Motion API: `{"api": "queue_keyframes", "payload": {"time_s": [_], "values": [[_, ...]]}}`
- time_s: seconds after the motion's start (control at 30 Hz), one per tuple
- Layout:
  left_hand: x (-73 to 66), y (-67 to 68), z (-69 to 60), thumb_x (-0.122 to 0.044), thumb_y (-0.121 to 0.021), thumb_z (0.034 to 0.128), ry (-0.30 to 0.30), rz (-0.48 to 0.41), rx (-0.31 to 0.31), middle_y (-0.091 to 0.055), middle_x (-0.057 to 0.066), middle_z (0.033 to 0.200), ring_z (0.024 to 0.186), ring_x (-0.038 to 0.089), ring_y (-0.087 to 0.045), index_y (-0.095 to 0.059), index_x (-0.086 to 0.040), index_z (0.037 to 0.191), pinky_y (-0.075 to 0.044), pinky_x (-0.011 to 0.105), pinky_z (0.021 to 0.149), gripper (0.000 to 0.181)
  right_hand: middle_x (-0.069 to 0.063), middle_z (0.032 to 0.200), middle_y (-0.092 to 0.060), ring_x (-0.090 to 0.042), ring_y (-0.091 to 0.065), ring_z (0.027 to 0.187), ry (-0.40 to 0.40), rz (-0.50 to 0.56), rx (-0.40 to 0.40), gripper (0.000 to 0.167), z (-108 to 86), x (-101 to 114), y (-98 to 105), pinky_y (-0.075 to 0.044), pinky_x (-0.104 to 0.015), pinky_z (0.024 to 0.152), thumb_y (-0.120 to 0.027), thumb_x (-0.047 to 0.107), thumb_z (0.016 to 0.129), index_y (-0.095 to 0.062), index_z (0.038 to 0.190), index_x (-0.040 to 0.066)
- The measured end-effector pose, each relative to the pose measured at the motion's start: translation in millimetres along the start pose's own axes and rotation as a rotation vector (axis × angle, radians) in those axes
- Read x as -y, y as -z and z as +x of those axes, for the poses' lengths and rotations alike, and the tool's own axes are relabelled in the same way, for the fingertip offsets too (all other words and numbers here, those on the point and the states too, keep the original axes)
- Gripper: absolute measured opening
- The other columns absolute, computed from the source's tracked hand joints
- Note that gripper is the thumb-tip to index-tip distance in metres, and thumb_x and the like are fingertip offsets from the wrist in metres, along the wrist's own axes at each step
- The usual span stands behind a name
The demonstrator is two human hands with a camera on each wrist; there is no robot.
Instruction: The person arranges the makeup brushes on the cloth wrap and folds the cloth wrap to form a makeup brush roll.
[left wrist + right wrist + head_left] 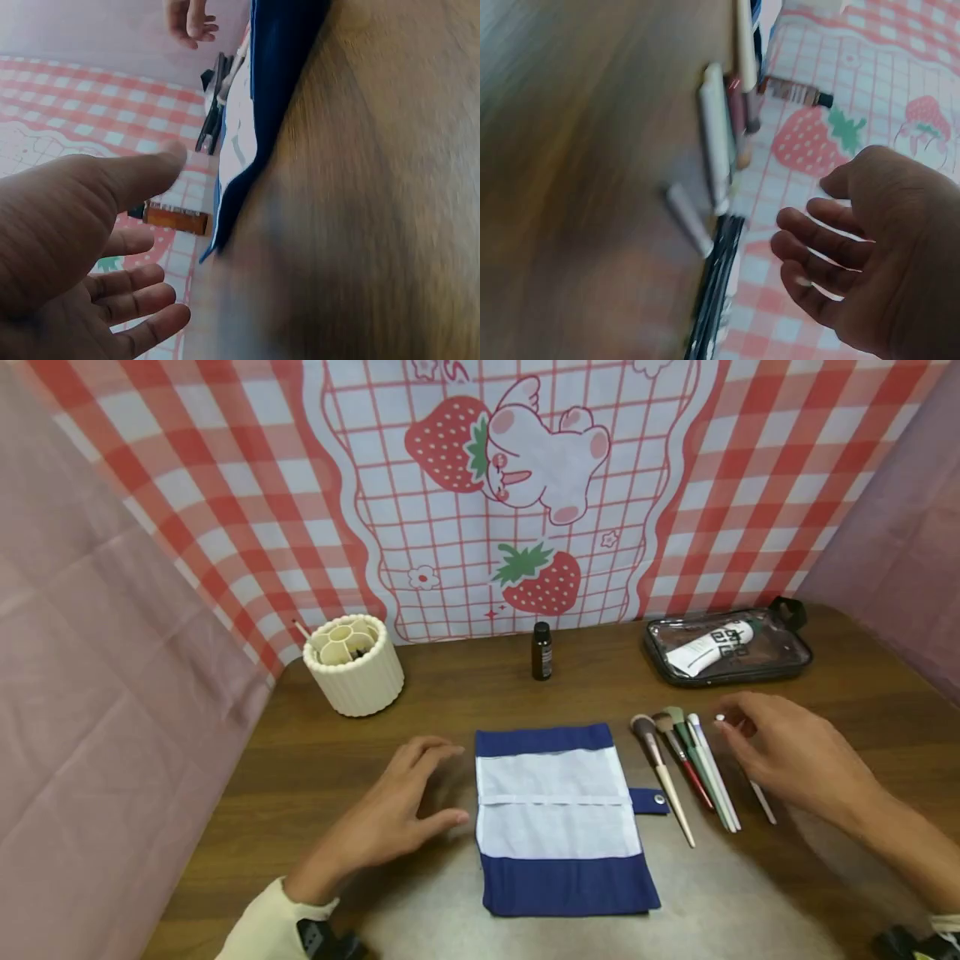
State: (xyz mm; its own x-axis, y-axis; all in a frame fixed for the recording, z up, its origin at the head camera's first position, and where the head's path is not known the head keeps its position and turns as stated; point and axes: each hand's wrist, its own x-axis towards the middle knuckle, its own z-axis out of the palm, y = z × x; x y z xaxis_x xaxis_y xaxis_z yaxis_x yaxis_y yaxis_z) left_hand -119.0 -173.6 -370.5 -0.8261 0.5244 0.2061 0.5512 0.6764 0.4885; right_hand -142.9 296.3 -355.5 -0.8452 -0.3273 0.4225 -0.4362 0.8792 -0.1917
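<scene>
A blue-and-white fabric brush roll (555,818) lies spread flat, its snap tab (649,802) pointing right. My left hand (401,810) hovers at its left edge, fingers spread and holding nothing. To the right of the roll, several makeup brushes lie side by side, among them a pale-handled brush (663,777), a red-handled brush (693,772) and a white brush (716,777). My right hand (787,756) is above one more slim brush (763,802), partly hiding it. In the right wrist view, the loosely bent fingers (817,259) hold nothing and stand apart from the brushes.
A cream ribbed holder (356,677) with compartments stands at the back left. A small dark bottle (542,652) is upright at the back middle. At the back right lies a clear black-edged pouch (772,656) with a white tube (708,647) inside. A strawberry-print cloth (465,543) hangs behind the table.
</scene>
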Motion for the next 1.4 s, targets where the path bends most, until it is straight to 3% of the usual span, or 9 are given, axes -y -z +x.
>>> {"api": "queue_keyframes", "payload": {"time_s": [0.23,0.43,0.7,1.17,1.4], "values": [[-5.9,-8.8,5.3,-0.034,-0.083,0.0841,-0.006,-0.035,0.036,-0.047,0.001,0.138,0.131,0.017,-0.040,-0.056,-0.012,0.136,-0.040,0.043,0.107,0.063,0.008,0.077,-0.065,-0.006,-0.057,0.065,-0.006,0.052,0.064,0.019,6.7,24.3,-9.6,-0.047,-0.035,0.055,-0.076,0.013,0.088,-0.067,0.105,0.011],[-8.5,-16.6,9.1,-0.031,-0.082,0.0856,0.003,-0.053,0.065,-0.050,-0.001,0.136,0.131,0.016,-0.042,-0.058,-0.014,0.133,-0.039,0.041,0.108,0.055,0.006,0.082,-0.069,-0.008,-0.059,0.066,-0.041,0.083,0.185,0.020,12.6,41.1,-18.2,-0.047,-0.037,0.056,-0.072,0.017,0.092,-0.067,0.110,0.010],[-8.0,-26.0,12.3,-0.022,-0.085,0.0818,-0.003,-0.068,0.037,-0.054,0.001,0.129,0.127,0.018,-0.046,-0.061,-0.012,0.126,-0.040,0.041,0.107,0.052,0.003,0.078,-0.062,-0.012,-0.053,0.065,-0.070,0.027,0.299,0.020,20.9,53.4,-32.0,-0.045,-0.036,0.056,-0.075,0.018,0.090,-0.067,0.104,0.008],[-2.7,-34.7,13.9,-0.021,-0.084,0.0831,-0.003,-0.081,0.047,-0.056,0.004,0.127,0.125,0.021,-0.047,-0.067,-0.008,0.112,-0.040,0.040,0.107,0.036,0.003,0.071,-0.052,-0.015,-0.049,0.062,-0.086,0.008,0.231,0.027,18.0,56.3,-45.6,-0.041,-0.037,0.053,-0.080,0.023,0.086,-0.057,0.096,0.011],[-1.6,-34.8,15.1,-0.021,-0.084,0.0835,-0.016,-0.079,0.051,-0.055,0.004,0.127,0.125,0.020,-0.046,-0.066,-0.008,0.113,-0.040,0.040,0.108,0.037,0.007,0.071,-0.058,-0.008,-0.052,0.059,-0.127,0.087,0.213,0.035,18.1,58.8,-46.4,-0.041,-0.033,0.051,-0.079,0.016,0.085,-0.056,0.108,0.003]]}}
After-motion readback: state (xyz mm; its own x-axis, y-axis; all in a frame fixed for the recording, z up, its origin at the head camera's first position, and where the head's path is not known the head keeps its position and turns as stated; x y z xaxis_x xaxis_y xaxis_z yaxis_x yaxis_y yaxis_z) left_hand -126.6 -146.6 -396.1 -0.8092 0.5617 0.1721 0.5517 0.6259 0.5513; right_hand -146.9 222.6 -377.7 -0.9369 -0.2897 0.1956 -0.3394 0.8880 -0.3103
